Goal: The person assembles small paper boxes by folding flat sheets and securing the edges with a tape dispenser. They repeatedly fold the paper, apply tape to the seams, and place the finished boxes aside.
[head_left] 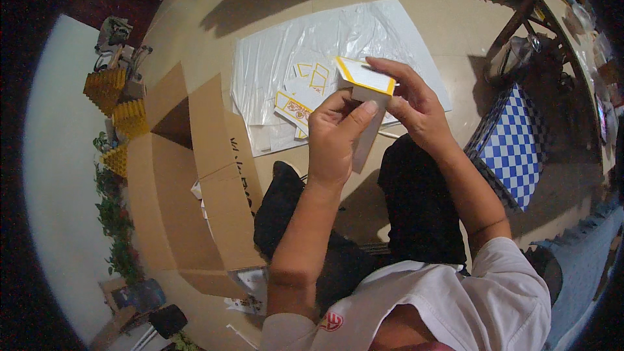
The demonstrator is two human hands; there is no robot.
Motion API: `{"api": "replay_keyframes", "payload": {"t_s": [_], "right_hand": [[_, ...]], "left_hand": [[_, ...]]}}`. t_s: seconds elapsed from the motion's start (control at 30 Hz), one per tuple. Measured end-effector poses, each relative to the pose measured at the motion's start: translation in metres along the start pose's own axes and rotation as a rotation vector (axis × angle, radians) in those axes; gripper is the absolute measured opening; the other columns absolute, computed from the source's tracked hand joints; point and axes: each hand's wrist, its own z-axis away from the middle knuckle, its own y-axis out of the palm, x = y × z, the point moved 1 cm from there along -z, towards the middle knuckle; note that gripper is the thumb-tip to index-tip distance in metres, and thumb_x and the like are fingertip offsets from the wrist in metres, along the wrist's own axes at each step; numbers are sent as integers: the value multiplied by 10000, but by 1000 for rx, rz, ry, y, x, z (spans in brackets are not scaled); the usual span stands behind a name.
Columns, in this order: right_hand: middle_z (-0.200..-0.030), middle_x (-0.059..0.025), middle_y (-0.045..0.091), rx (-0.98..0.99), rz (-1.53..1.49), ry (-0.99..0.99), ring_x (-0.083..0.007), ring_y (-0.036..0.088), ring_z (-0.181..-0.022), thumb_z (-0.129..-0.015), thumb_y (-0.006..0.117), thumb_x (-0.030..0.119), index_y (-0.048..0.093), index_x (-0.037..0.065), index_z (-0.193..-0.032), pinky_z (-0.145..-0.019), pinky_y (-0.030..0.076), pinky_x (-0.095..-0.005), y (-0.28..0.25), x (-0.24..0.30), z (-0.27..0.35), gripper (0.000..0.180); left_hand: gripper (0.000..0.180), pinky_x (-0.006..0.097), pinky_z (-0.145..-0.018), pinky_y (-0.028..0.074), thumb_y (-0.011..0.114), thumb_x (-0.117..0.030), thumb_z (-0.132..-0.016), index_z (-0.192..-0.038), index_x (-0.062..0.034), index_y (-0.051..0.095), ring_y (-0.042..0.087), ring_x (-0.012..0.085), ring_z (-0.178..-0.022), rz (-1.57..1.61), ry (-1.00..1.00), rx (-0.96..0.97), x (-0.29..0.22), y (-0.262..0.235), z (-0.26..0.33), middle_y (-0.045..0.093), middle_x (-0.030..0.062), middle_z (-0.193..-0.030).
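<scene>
Above my knees I hold a small white paper box (366, 77) with a yellow-edged end panel. My left hand (333, 133) closes around its near left side, thumb pressed on the face below the panel. My right hand (419, 105) grips the right side, fingers bent over the far edge of the panel and thumb lower down. The box's greyish long side slants down between my wrists. Just left of it, several flat white cards (296, 109) with yellow outlines and reddish drawings lie in a loose pile. Some of them are hidden behind my left hand.
The cards rest on a white sheet (273, 58) covered with clear plastic on the tiled floor. A large open cardboard carton (224, 185) stands at my left, with white pieces inside. To the right are a blue-and-white checkered bag (517, 149) and a wooden table (572, 45).
</scene>
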Motion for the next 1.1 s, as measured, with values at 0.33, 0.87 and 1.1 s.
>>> {"api": "replay_keyframes", "payload": {"t_s": [0.33, 0.87, 1.1], "right_hand": [[-1247, -75, 547, 68, -142, 142, -149, 532, -1109, -902, 617, 229, 529, 65, -1293, -877, 460, -285, -14, 9, 1, 433], [-893, 9, 603, 35, -210, 319, -72, 546, -839, -881, 680, 215, 614, 48, -965, -790, 438, -237, 0, 27, -1, 199], [-914, -32, 637, -47, -178, 234, -100, 588, -857, -900, 643, 124, 618, 14, -987, -784, 480, -250, 7, 23, 0, 143]], "left_hand": [[375, 305, -843, 481, 637, -84, -761, -1117, 29, 602, 624, 168, -893, -149, -224, 345, -25, -29, -6, 660, 94, -1005], [402, 297, -918, 423, 563, -268, -826, -1123, 2, 563, 537, 174, -1045, -234, -111, 254, -36, -30, -4, 593, 90, -1077], [450, 304, -898, 455, 714, -65, -775, -1181, -44, 520, 564, 159, -1013, -593, 161, 108, -31, -26, 2, 595, 90, -1058]]}}
